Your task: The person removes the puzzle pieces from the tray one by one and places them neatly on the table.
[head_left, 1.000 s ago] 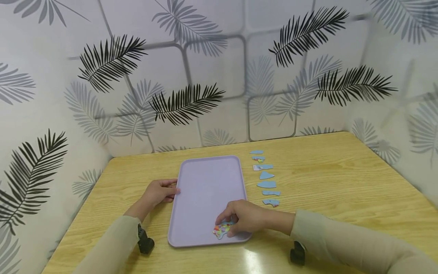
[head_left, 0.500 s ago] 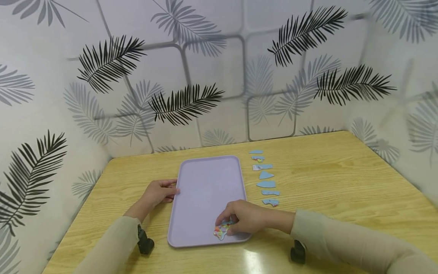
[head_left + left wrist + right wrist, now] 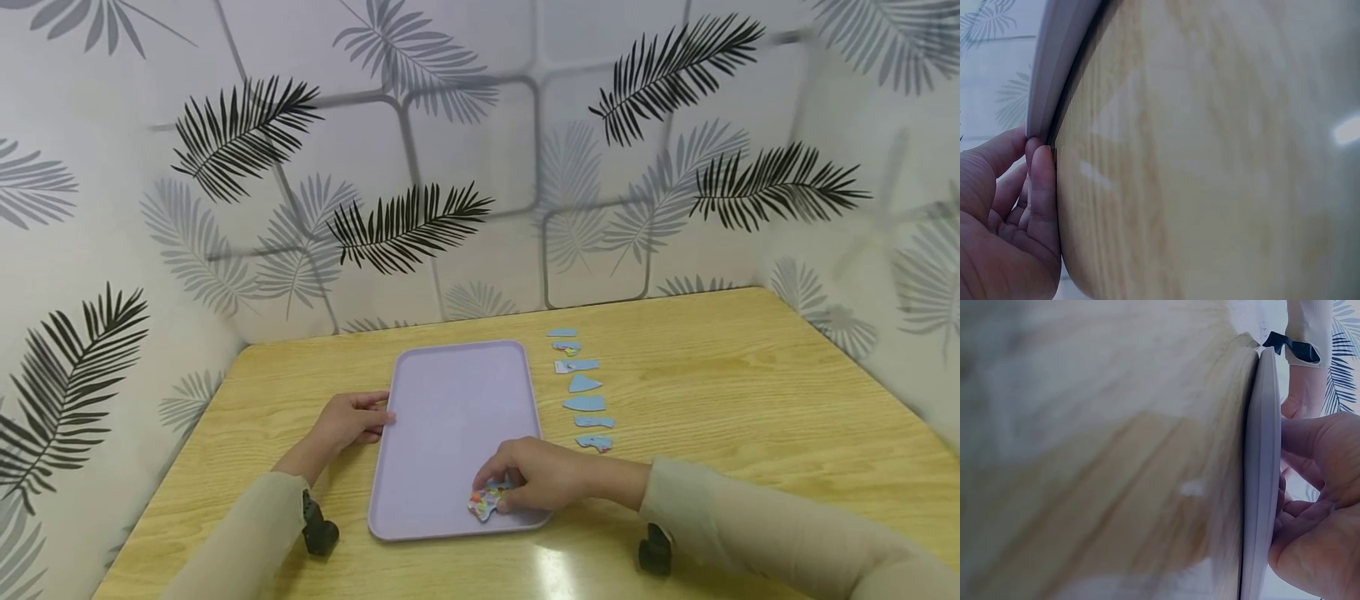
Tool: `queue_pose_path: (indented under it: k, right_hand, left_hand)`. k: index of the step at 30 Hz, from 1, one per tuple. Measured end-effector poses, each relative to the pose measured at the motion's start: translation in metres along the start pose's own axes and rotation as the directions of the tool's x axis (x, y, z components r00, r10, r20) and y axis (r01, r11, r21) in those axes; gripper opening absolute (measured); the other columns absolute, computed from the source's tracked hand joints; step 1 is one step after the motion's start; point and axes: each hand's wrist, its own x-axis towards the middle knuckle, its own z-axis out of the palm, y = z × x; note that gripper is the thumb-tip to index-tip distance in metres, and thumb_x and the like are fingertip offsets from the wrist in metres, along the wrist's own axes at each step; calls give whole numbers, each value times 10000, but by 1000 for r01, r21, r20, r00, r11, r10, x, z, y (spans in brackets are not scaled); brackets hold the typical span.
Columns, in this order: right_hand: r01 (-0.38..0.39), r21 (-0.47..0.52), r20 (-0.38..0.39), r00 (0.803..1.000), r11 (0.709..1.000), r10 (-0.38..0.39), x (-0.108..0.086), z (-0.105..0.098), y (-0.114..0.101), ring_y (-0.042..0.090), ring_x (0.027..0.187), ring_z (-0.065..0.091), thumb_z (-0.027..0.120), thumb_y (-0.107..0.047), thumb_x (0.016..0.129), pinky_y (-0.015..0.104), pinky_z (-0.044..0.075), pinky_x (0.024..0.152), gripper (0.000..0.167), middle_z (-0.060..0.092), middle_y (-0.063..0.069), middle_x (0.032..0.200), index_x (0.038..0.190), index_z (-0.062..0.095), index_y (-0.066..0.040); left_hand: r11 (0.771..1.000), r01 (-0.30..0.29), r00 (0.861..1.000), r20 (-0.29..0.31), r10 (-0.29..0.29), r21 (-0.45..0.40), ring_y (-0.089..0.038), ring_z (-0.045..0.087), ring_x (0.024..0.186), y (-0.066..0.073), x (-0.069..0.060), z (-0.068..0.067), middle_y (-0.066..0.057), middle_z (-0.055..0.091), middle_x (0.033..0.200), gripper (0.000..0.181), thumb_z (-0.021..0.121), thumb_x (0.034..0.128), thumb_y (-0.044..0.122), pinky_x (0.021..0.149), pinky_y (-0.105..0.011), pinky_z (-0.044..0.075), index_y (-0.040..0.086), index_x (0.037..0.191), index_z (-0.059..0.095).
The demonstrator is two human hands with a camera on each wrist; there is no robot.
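Observation:
A pale purple tray (image 3: 450,417) lies on the wooden table. At its left side my left hand (image 3: 347,422) grips the rim; in the left wrist view, the thumb and fingertips of that hand (image 3: 1016,212) meet at the tray's edge (image 3: 1063,62). Over the near right corner, my right hand (image 3: 538,475) pinches a colourful puzzle piece (image 3: 483,503) with a map-like print, low on the tray floor. The hand covers part of the piece. From the right wrist, the tray wall (image 3: 1263,475) hides the piece and the fingertips of my right hand (image 3: 1322,506).
Right of the tray, several light blue puzzle pieces (image 3: 584,403) lie in a column on the table (image 3: 712,392). The nearest piece (image 3: 594,442) is close to my right wrist. A wall with leaf patterns (image 3: 480,275) stands behind the table.

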Motion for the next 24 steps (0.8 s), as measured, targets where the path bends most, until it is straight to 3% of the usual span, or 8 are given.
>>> queue_pose_path:
  k: [8,16,24]
  right_hand:
    - [16,26,4,1000,1000,-16,-2,-2,1,65,779,501,709,-144,898,228,462,684,320,566,-98,928,1216,691,-176]
    - [7,50,-46,999,999,-5,-6,-6,4,88,947,539,715,-151,895,269,469,855,292,583,-101,1003,1183,700,-197]
    - [19,87,-84,996,996,-12,-15,-14,6,122,943,534,715,-181,898,284,483,820,301,576,-80,999,1198,684,-185]
  left_hand:
    - [1000,-6,1000,4,6,-6,-137,627,706,-2,2,-1,-127,657,1058,521,746,859,65,631,-258,562,29,1350,575]
    - [1000,-7,1000,3,7,-8,-130,626,696,-2,2,1,-111,659,1026,514,747,855,58,625,-253,561,30,1342,584]
    - [1000,-2,1000,6,3,-13,-135,626,698,-3,2,0,-119,660,1038,520,749,855,63,626,-253,561,37,1346,582]
